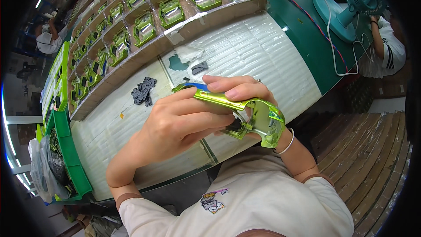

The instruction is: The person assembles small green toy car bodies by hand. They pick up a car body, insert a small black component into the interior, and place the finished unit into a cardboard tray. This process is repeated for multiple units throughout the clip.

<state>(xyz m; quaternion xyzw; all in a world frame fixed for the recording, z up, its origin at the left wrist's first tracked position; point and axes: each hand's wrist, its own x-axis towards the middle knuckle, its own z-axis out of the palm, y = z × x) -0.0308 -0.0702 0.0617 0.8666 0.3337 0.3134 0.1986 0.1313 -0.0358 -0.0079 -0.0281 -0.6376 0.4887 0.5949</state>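
Note:
A shiny lime-green plastic housing (272, 125) with a curved frame and a clear window is held up above the bench, in front of my chest. My left hand (173, 120) grips it from the left, its fingers reaching into the frame beside a dark part. My right hand (245, 91) is wrapped round it from the far side, fingertips on the top edge near a blue strip. The right palm is hidden behind the housing. Beyond my hands lie a pile of small dark grey plastic pieces (143, 91) and one single grey piece (199, 67).
A divided cardboard tray (210, 19) with several similar green housings runs along the far side. At left stand a green bin (75, 162) and plastic bags (41, 166). A teal fan (346, 17) and cables (324, 33) are at far right. Two people sit farther off.

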